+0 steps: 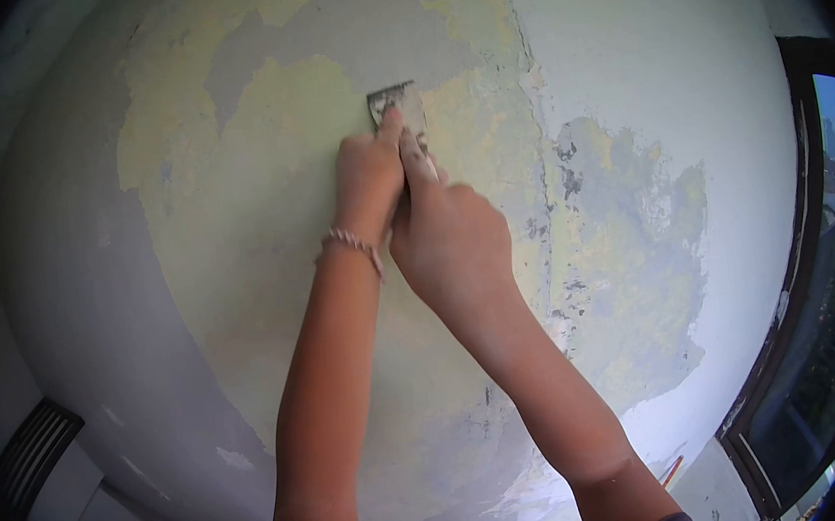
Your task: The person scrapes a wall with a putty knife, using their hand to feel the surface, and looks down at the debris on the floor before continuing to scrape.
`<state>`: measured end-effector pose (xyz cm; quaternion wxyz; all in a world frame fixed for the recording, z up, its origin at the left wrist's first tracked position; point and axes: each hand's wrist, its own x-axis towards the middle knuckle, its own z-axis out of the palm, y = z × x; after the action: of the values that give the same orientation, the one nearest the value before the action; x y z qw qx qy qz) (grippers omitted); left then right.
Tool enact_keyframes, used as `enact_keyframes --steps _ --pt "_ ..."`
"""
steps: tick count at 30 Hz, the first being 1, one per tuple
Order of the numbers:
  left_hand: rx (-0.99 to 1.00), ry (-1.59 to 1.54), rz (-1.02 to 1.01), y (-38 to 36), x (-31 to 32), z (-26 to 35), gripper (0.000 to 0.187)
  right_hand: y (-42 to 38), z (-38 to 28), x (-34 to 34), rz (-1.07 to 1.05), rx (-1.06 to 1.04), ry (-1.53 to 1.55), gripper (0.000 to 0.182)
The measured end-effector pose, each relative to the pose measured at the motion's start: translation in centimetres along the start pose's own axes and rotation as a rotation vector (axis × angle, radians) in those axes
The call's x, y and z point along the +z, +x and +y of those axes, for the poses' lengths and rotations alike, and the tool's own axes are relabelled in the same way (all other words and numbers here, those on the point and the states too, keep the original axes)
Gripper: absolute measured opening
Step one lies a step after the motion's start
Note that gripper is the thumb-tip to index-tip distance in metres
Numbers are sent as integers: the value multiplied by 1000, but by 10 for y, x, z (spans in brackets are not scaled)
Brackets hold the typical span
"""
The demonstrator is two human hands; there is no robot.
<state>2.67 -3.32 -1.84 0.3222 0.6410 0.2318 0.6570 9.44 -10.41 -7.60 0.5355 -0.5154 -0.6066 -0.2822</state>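
Observation:
Both arms reach up to a wall (271, 204) with patches of peeled paint. My right hand (455, 227) is closed around the handle of a putty knife (410, 105), whose broad blade points up and lies against the wall. Beside it, my left hand (366, 170) presses on the lower part of the blade with an extended finger; its other fingers are curled. A braided bracelet (356, 246) circles the left wrist. Just above the blade is a grey patch (386, 32) bordered by yellowish bare areas.
A vertical crack (534, 149) runs down the wall right of my hands. Another rough, stripped patch (637, 239) lies beyond it. At the far right is a dark-framed window (806, 223). A slatted dark object (39, 448) stands at lower left.

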Motion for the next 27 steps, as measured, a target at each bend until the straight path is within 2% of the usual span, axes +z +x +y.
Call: enact_keyframes --steps 2,4,5,7,8,10,12,13,17,18,20,21,23,25,27 --pt "-29 277 -101 -23 -5 -26 48 -34 7 -19 -230 76 5 54" --pt "-216 274 -297 -61 -4 -11 56 -58 22 -31 -353 92 9 62" --pt "-232 294 -393 -65 -6 -13 57 -64 30 -36 -417 102 8 66" --pt "-266 331 -594 -67 -8 -17 60 -67 45 -44 -390 42 -51 72" --pt "-240 297 -630 -68 -7 -18 59 -68 52 -47 -378 16 -82 75" --pt "-185 228 -700 -68 -4 -15 56 -62 61 -56 -365 -15 -74 70" --pt "-108 241 -697 -66 0 -6 57 -57 80 -56 -315 -69 -18 65" --pt "-73 247 -691 -65 1 -5 58 -53 90 -61 -330 -58 93 56" --pt "240 331 -322 -60 7 -17 44 -39 116 -93 -494 -46 278 42" --pt "337 324 -222 -56 8 -21 41 -36 120 -102 -566 41 352 41" --pt "481 308 -205 -45 6 -24 37 -31 119 -125 -705 212 504 39" --pt "525 298 -292 -37 3 -22 36 -28 121 -132 -709 214 562 41" --pt "506 241 -444 -28 5 -13 34 -21 125 -138 -625 162 660 44" --pt "366 145 -570 -29 9 2 32 -11 134 -142 -566 92 734 50" --pt "264 119 -575 -23 13 7 29 -3 142 -145 -519 25 843 50"
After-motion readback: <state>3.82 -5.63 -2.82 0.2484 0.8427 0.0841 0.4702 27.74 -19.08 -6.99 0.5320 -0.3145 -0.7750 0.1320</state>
